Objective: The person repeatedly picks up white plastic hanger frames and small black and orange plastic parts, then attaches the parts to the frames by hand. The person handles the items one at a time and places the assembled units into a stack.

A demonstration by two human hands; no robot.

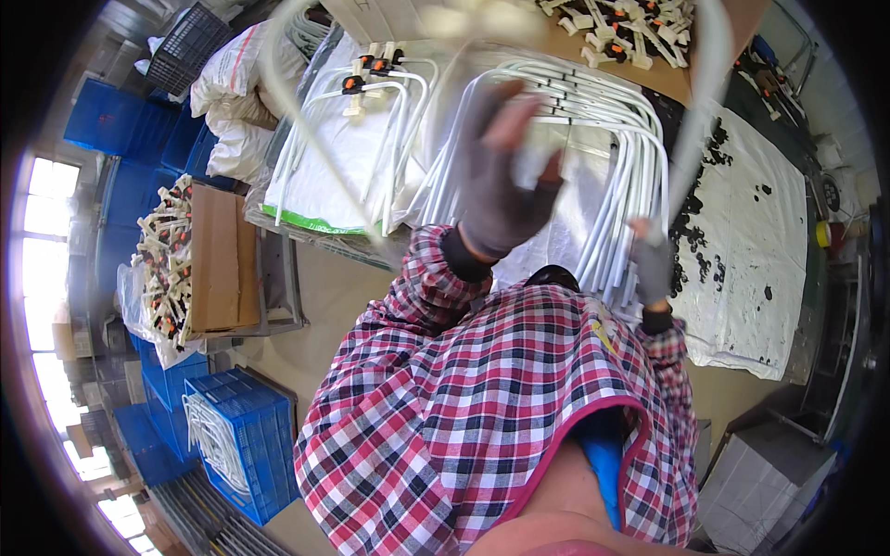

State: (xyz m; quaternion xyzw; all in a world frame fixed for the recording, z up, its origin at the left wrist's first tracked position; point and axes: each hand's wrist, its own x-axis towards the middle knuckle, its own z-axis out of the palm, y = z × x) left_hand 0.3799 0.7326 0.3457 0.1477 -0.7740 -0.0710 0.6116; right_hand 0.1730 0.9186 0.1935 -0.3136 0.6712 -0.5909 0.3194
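My left hand (508,190), in a grey fingerless glove, is raised over the table with its fingers apart and nothing visible in it. At the table's near right edge is my right hand (653,264), also gloved. It lies beside the stacked white bent tubes (619,185), its fingers blurred, their grip unclear. A large white tube frame (324,153), smeared by motion, arches up close in front of me; one leg passes left of my left hand, the other comes down near my right hand. At its top is a blurred pale piece (473,20).
White tubes with black-and-orange clamps (352,85) lie on the left of the table. White plastic fittings (640,28) fill a box behind. Small black parts (691,232) are scattered on a white sheet at right. A cardboard box (222,259) and blue crate (250,445) stand left.
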